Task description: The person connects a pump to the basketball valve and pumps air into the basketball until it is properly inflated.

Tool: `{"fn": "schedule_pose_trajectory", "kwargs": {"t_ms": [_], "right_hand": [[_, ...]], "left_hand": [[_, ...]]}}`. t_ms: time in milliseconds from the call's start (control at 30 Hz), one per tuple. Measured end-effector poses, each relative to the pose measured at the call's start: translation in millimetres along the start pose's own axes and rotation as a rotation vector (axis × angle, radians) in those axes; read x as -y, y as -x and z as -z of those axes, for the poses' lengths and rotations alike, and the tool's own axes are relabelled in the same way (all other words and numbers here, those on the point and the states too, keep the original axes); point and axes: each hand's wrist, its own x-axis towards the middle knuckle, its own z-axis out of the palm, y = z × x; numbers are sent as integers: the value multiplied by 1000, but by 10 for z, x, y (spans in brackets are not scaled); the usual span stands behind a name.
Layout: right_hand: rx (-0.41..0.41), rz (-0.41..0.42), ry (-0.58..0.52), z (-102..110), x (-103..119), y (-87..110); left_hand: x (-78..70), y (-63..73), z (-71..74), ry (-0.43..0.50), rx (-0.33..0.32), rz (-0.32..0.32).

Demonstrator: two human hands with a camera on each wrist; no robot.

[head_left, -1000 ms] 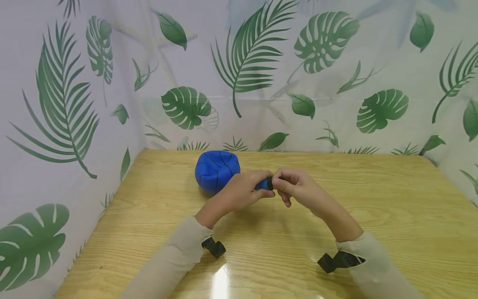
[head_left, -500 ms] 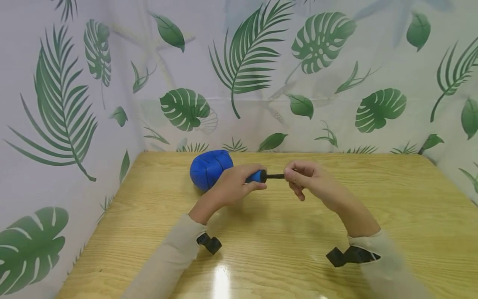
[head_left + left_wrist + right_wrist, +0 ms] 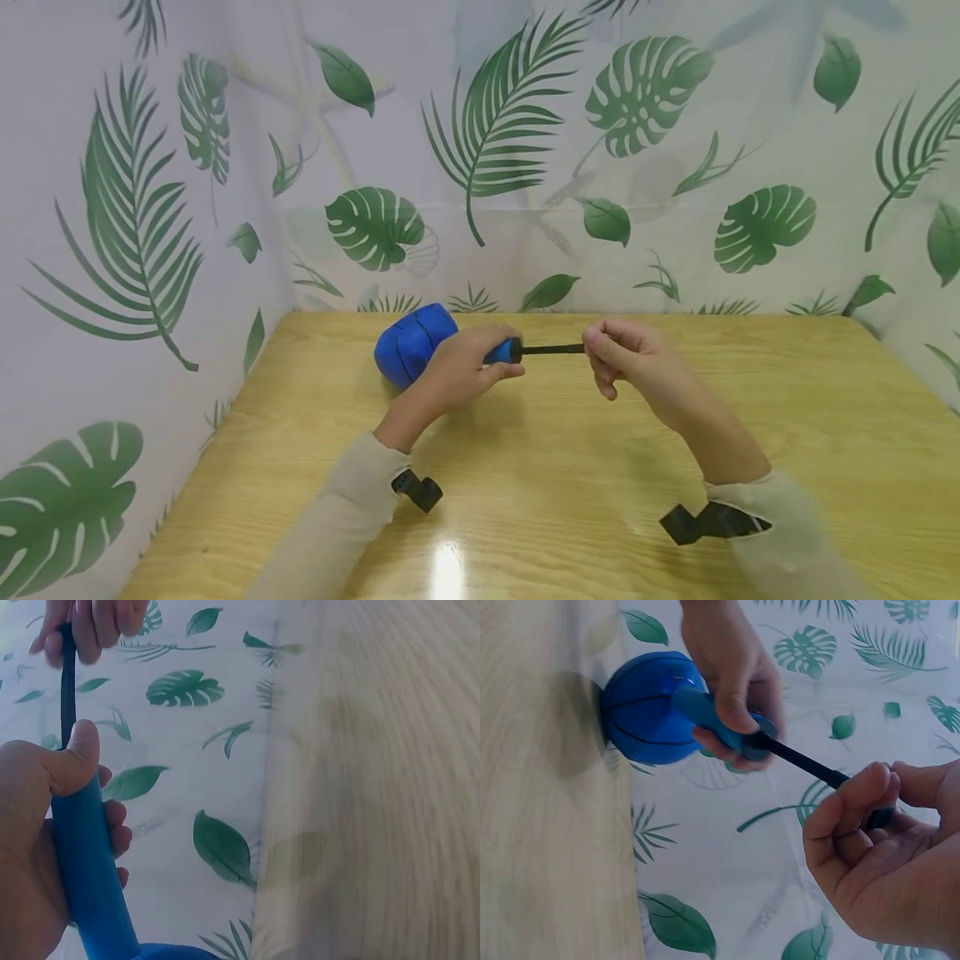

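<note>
Head cam: left hand (image 3: 457, 368) is wrapped around a blue tube (image 3: 499, 352), black rod (image 3: 552, 350) poking out toward 3 o'clock, and the right hand (image 3: 637, 358) has the rod's end pinched. Lumpy-looking blue ball (image 3: 408, 345) is around 10 o'clock from the left hand, near the far edge of the wood table (image 3: 540, 483). Left wrist cam: thumb lies along the tube, rod points to 12. Right wrist cam: ball's around 11, rod slants toward 4. Tube's back end overlaps the ball, can't tell if they're joined.
</note>
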Motion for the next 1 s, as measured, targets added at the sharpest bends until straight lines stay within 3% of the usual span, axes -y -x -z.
{"fn": "schedule_pose_trajectory", "kwargs": {"t_ms": [333,500,700,1000], "right_hand": [[40,-101,28,-285,-223,-34],[82,-149,25,-356,-304,-19],[74,-185,25,-305,-261,-37],[120,-228,28,-212,-162,-81]], "left_hand": [[-223,-1,-185,11,105,-52],[-237,16,-254,-27,134,-75],[-212,14,-264,9,128,-96],[-136,29,-214,135,168,-22]]}}
